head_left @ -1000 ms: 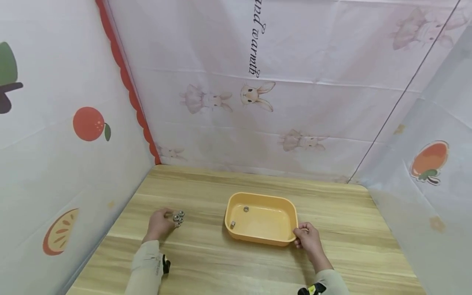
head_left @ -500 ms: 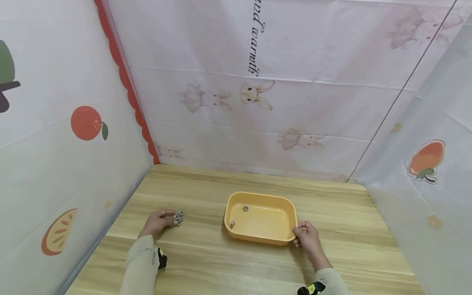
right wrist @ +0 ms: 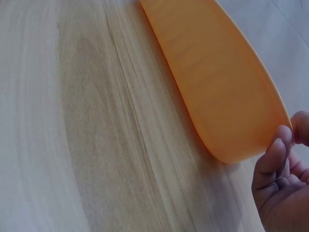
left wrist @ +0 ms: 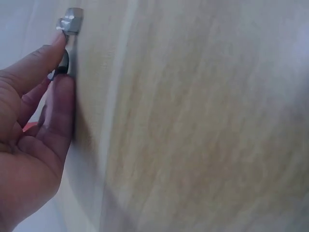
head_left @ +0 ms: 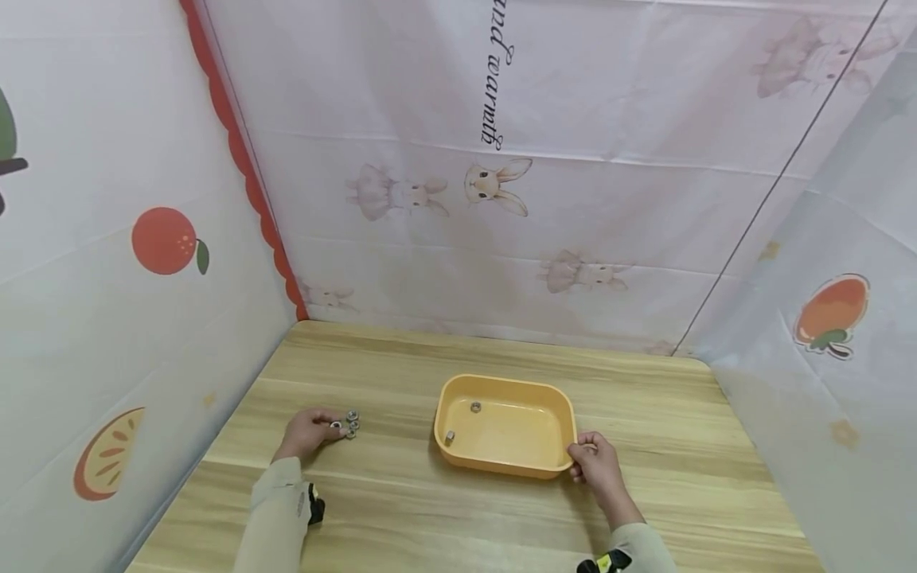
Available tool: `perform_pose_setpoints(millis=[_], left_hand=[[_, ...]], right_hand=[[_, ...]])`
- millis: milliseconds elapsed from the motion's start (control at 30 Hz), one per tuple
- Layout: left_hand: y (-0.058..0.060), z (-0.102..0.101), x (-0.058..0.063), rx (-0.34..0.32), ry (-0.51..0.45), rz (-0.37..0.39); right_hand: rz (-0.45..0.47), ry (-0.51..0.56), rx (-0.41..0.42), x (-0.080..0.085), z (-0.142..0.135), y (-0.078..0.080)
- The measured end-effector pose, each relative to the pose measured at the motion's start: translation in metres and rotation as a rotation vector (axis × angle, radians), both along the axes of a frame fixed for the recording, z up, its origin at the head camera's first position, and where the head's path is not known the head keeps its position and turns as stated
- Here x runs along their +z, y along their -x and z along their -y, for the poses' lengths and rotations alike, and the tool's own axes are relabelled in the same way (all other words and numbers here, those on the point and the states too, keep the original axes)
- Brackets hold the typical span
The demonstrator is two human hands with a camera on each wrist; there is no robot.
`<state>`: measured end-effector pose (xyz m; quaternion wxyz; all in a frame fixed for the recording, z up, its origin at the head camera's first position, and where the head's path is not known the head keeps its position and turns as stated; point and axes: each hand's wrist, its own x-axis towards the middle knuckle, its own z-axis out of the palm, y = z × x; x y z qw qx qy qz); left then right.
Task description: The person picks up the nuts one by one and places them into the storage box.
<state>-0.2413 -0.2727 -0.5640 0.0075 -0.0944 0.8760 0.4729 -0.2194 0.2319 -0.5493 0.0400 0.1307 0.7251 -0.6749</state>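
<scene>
At the left of the table, my left hand (head_left: 308, 434) pinches a metal nut (left wrist: 63, 64) between thumb and finger, low over the tabletop. Beside its fingertips lie a few more nuts (head_left: 353, 416) in a small cluster; the left wrist view shows some of them as shiny hex nuts (left wrist: 72, 21) just past the thumb. My right hand (head_left: 598, 469) grips the near right corner of a yellow plastic tray (head_left: 494, 465), thumb on the rim and fingers outside. Inside the tray, one nut (head_left: 476, 407) is near the back left and another (head_left: 450, 437) by the left wall.
The wood-grain table (head_left: 401, 509) carries the tray near its middle. Printed cloth walls (head_left: 430, 263) enclose it at the back, left and right. A stretch of tabletop separates the nut cluster from the tray.
My left fingers have closed on one nut, which now sits slightly left of the others. The right hand and the tray stay in place.
</scene>
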Motion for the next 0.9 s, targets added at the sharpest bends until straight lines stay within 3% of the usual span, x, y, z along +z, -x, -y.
perform_pose_setpoints(millis=[200,300,467,667,900], left_hand=[[-0.0026,0.0012,0.0009,0.047,-0.204,0.023],[-0.0011,0.0017,0.0027,0.048,-0.162,0.004],[0.0007,0.0019,0.0068,0.006,-0.080,-0.095],[0.0003,0.0002,0.0049,-0.023,-0.169,-0.188],[0.0004,-0.0064,0.0029,0.019,-0.238,-0.118]], right_hand=[[0.002,-0.015,0.001,0.0007,0.0003,0.0002],[0.004,-0.008,0.000,0.0004,0.0005,0.0005],[0.009,-0.017,0.000,0.0009,0.0006,0.0000],[0.010,-0.019,0.000,0.0020,0.0016,0.0002],[0.014,-0.015,0.005,0.0026,0.0004,0.0002]])
